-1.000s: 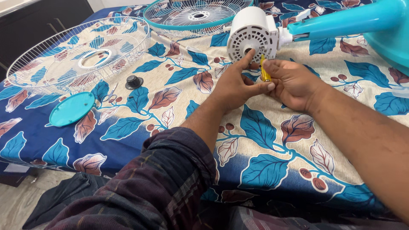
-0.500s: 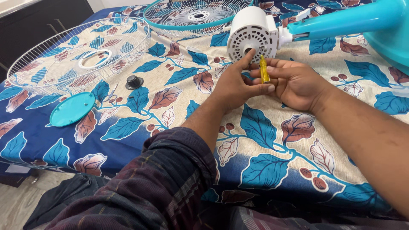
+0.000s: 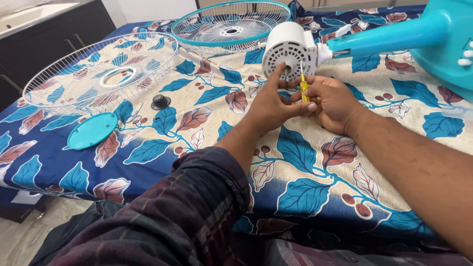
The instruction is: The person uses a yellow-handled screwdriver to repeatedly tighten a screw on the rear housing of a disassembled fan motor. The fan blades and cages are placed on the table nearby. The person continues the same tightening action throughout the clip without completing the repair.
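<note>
Against the earlier frames, both hands sit higher, closer to the motor (image 3: pixel 290 50). The left forefinger, which lay curled by the screwdriver (image 3: pixel 304 86) before, now stretches up and touches the motor's slotted white face. The screwdriver has turned from a slant to nearly upright, its tip at the motor's lower edge. The grilles, cap and knob have not moved.

The floral cloth (image 3: pixel 315 162) covers the whole table. On it, at the far right, lies the teal fan stand (image 3: pixel 443 34), its neck running left into the round white motor. There is one stand and one motor.

Two wire grilles lie apart from the hands: one white (image 3: pixel 98 69) at the left, one teal-rimmed (image 3: pixel 231 24) at the back, beside the motor.

The left hand (image 3: pixel 273 106) has its forefinger straight and raised against the motor; its thumb lies out to the right, touching the right hand's fingers, and its other fingers are folded under, so whether they hold anything I cannot tell. The right hand (image 3: pixel 335 101) is closed narrowly about the one yellow-handled screwdriver, fingers wrapped on the handle, just below the motor.

One teal round cap (image 3: pixel 92 130) lies flat near the cloth's left edge, and one small black knob (image 3: pixel 160 102) stands between it and the hands.
</note>
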